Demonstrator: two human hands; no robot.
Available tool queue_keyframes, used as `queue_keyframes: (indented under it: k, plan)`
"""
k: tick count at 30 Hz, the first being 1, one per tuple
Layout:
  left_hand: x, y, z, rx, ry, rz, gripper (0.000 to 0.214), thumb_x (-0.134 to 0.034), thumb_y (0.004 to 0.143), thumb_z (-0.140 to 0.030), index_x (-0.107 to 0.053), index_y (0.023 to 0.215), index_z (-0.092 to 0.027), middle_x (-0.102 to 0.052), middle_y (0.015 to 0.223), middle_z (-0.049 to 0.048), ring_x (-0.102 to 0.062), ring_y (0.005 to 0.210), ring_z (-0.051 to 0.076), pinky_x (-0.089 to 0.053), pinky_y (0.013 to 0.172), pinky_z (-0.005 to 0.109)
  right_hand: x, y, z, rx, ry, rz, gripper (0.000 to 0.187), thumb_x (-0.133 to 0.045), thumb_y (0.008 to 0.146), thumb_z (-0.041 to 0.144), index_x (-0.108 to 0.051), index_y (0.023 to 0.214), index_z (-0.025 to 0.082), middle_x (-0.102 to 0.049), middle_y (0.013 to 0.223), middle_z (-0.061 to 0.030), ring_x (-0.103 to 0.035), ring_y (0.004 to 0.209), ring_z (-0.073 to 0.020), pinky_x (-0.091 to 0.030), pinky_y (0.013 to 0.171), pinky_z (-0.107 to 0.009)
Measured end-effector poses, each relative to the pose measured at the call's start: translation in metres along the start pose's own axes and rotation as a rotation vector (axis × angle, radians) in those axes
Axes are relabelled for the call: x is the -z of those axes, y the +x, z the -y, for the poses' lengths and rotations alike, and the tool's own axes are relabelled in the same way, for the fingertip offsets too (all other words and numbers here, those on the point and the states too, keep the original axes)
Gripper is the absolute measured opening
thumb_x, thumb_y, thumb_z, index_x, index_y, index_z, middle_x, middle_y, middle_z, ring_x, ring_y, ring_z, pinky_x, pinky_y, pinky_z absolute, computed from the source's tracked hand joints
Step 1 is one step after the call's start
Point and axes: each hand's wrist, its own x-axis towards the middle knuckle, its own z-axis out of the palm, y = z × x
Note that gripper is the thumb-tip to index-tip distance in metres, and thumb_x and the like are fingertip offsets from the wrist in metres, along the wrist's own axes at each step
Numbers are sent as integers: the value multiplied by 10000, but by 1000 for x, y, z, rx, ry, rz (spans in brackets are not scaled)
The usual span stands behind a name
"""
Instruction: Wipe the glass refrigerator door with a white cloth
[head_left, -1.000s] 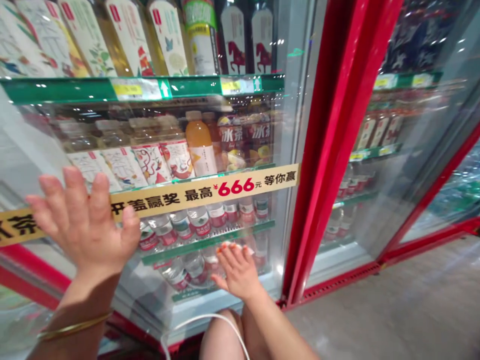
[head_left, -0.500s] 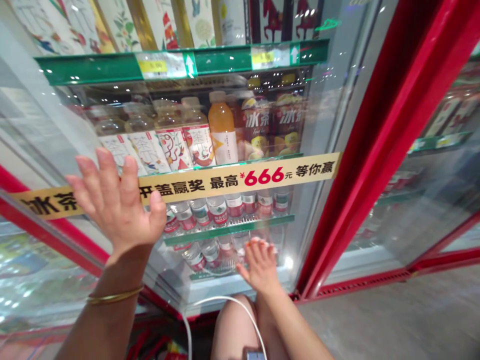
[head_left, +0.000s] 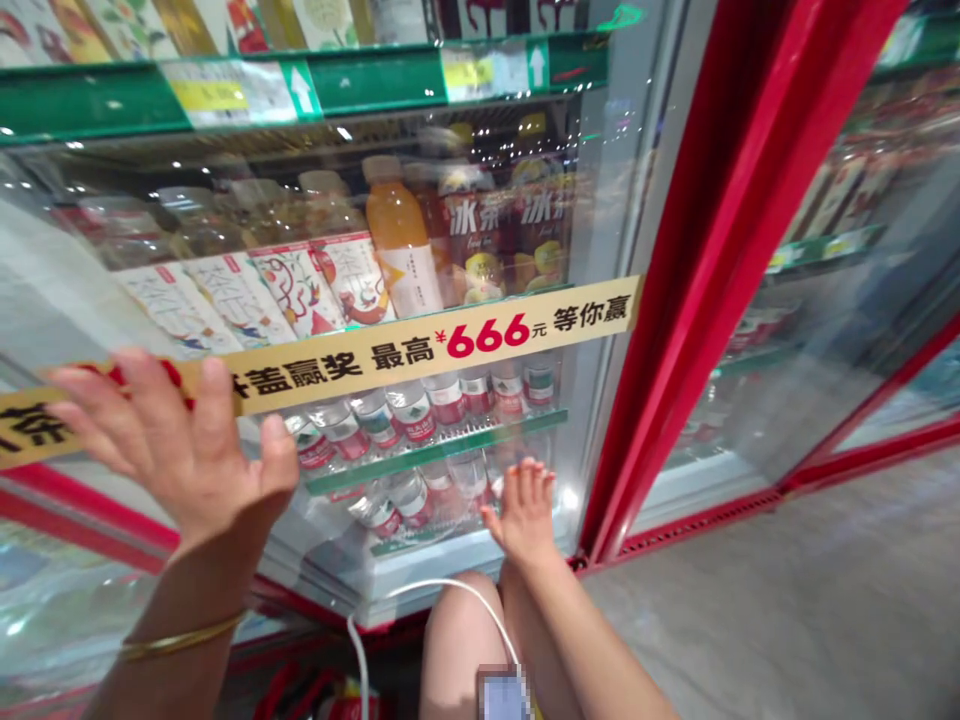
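Just now: both hands are standing open in front of a glass cooler door (head_left: 67,290), with neither one grasping anything.

Left hand: the left hand (head_left: 176,440) is spreading its fingers at the left of the view, level with a gold promotional strip (head_left: 420,350), and is holding nothing. Whether it is touching the glass, I cannot tell. A gold bangle (head_left: 180,637) is circling the wrist.

Right hand: the right hand (head_left: 525,515) is reaching low and near, its relaxed, open fingers pointing up towards the door's lower part. It is holding nothing, and any contact with the glass is impossible to tell.

Door: the pane is running from the near bottom edge up past the shelves, and a red cooler frame (head_left: 720,250) is rising along its right side.

In the way: the glass is standing between both hands and the drinks. An orange juice bottle (head_left: 397,240) and cartons of iced tea (head_left: 510,225) are lining the upper shelf, with red-labelled water bottles (head_left: 382,420) lying below.

Around: a white cable (head_left: 358,660) is curving down past the person's bare knee (head_left: 457,650), and a concrete floor (head_left: 750,610) is stretching away to the right.
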Motion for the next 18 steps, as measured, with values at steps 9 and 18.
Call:
queue_keyframes:
  k: [9,18]
  plan:
    - [-70,-154,-23,-183,191,57,1031,-766,860,-334,-285,1757,-499,-267,1871,-10,8,1770,238,63,1449,552,-11,11,48,13,-21,-15,811,-295,1085,687,-240,1803,314,-158,1907,43,-48,1780,-238,-358,1391,-446]
    - [-83,-161,-16,-134,177,-20,900,-788,859,-361,-460,1690,-475,-551,1721,44,-80,1773,232,49,1461,524,-10,-1,-4,-255,-79,-13,941,-393,1088,477,25,1777,-8,107,1853,-334,127,1733,-518,-149,1328,-851]
